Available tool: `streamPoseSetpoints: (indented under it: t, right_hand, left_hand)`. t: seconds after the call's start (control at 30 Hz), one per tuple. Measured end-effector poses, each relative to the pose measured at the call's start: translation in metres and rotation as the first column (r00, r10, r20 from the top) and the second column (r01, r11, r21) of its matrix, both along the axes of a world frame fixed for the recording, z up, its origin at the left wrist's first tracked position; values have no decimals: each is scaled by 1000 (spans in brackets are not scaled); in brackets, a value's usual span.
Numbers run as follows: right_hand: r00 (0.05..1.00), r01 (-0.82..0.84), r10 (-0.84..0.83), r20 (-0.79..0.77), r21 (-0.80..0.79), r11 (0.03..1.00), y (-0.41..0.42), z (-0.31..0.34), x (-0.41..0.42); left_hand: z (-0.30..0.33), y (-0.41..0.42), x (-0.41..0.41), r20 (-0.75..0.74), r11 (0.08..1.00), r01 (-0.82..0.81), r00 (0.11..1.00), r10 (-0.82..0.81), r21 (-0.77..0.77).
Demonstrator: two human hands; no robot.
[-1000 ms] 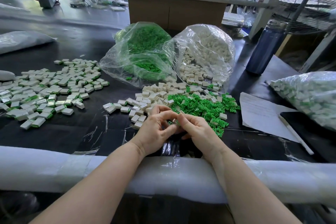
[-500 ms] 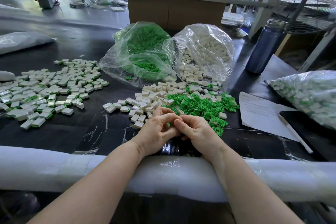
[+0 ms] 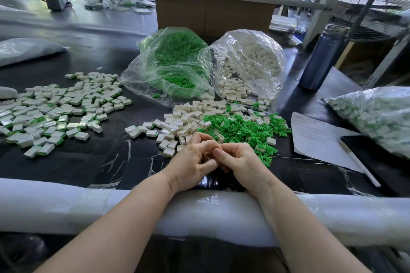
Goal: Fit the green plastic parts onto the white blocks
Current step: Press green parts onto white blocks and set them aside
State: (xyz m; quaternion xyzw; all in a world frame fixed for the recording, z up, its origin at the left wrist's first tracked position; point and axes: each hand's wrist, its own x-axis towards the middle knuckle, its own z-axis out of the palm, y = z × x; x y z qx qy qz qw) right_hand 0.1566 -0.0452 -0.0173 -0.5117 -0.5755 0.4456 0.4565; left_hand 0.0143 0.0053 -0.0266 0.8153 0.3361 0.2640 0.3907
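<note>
Head view, contents of the bench from largest to smallest:

1. Black worktop (image 3: pixel 93 162), with a padded white roll (image 3: pixel 66 206) along its near edge; both forearms lie across the roll.
2. Bag of finished pieces (image 3: pixel 377 117), far right, lying on its side.
3. Two open clear bags at centre far: bag of green parts (image 3: pixel 173 62) on the left, bag of white blocks (image 3: pixel 250 66) on the right, touching each other.
4. Spread of assembled blocks (image 3: pixel 55 113), left, white with green edges showing.
5. Blue bottle (image 3: pixel 321 60), upright, far right; paper sheet (image 3: pixel 315 137) with a pen (image 3: pixel 357 164) on it, right.
6. Loose green parts (image 3: pixel 241 128), heaped just beyond the hands; loose white blocks (image 3: pixel 188 122) just left of them, some mixed in.
7. Left hand (image 3: pixel 190 162) and right hand (image 3: pixel 241 162), fingers curled and fingertips touching each other at centre near. A second ago a gap with a small piece showed between them; now they are pressed together and whatever they pinch is hidden, so I cannot tell what each grips.
8. Judgement: the closing of the hands suggests a green part is being pushed home into a block; one more unit nearly done, with many loose ones left.
</note>
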Motion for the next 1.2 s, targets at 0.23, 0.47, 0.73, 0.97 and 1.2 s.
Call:
streamPoseSetpoints:
  t: [0.23,0.47,0.73,0.97,1.2]
  right_hand:
    - [1000,2,-2,-19,-1,1000,0,-1,1]
    - [1000,6,-6,1,3,1000,1,-4,1]
    - [1000,12,-13,-16,-16,1000,0,-1,0]
    - [999,15,-16,-47,-12,1000,0,0,0]
    - [998,11,-12,-59,-14,1000,0,-1,0]
  left_hand:
    - [-1,0,1,-29,1000,10,1000,-9,23]
    - [-3,1,1,-27,999,17,1000,-16,52]
    - [-3,0,1,-23,999,29,999,-28,42]
    - [-2,0,1,-28,999,31,999,-30,27]
    - [-3,0,2,-36,999,26,999,-26,18]
